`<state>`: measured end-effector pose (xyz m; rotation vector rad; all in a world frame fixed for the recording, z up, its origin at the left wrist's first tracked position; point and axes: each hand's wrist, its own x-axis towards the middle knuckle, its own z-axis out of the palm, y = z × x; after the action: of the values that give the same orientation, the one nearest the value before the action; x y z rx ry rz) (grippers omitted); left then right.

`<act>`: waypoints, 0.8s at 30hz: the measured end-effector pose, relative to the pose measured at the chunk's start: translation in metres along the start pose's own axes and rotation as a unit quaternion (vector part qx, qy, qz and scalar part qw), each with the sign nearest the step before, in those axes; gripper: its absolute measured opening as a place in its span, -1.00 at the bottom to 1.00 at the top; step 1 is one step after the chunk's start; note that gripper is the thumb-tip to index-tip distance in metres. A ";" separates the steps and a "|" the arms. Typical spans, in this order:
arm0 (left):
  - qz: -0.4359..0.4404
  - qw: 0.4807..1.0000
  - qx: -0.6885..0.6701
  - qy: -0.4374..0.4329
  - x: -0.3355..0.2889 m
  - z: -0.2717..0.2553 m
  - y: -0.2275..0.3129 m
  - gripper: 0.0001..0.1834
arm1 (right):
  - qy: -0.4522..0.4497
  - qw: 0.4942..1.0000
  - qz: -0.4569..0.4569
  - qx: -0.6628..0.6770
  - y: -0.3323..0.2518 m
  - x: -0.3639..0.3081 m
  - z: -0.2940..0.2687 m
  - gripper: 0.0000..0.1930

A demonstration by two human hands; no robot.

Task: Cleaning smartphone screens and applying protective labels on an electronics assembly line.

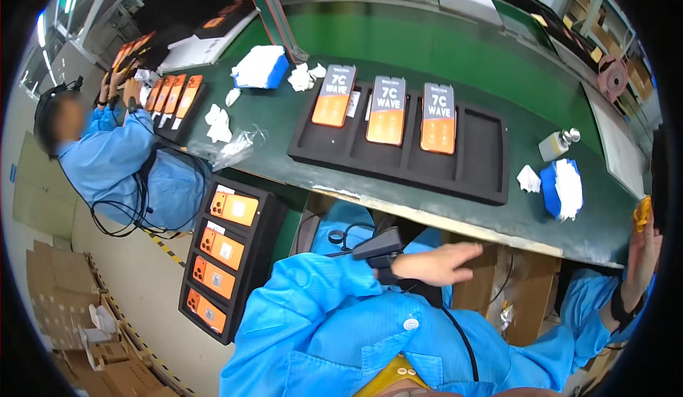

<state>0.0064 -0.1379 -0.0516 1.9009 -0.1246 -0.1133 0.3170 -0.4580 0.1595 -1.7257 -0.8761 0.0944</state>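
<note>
Holding left hand open, fingers straightened and pointing right, just in front of the near edge of the green bench; wearing a dark strapped device at that wrist. Holding right hand up beside the right end of the bench, with something yellow at the fingertips; not being able to tell whether gripping or wearing it. Wearing a dark band at the right wrist. Counting three phones lying in a row in a black tray on the bench, printed grey-and-orange faces upward. Noting, right of the tray, a bottle with a metal cap, just behind a blue-and-white pack; finding a crumpled white tissue left of the pack. Seeing a second black tray, lower than the bench and near the left arm, carrying four orange phones, camera ends to the left. Logging, farther left on the bench, a blue box of white wipes, with clear plastic wrap near the front edge. Observing a co-worker in blue at far left, forearms raised beside a row of orange phones.
</note>
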 end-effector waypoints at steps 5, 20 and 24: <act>0.050 0.996 -0.013 0.076 -0.021 -0.083 0.041 -0.50 | -0.018 0.982 0.059 0.177 0.008 -0.002 0.088 -0.56; 0.448 0.805 -0.124 0.369 -0.165 -0.147 0.178 -0.83 | -0.022 0.931 0.212 0.296 0.133 0.010 0.262 -0.63; 0.334 0.889 -0.257 0.179 -0.101 -0.127 0.232 -0.92 | -0.026 0.938 0.208 0.277 0.133 -0.003 0.270 -0.69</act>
<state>-0.0832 -0.0802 0.2113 1.2339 -0.4440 0.6159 0.2518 -0.2541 -0.0523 -1.3463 -0.4438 0.6150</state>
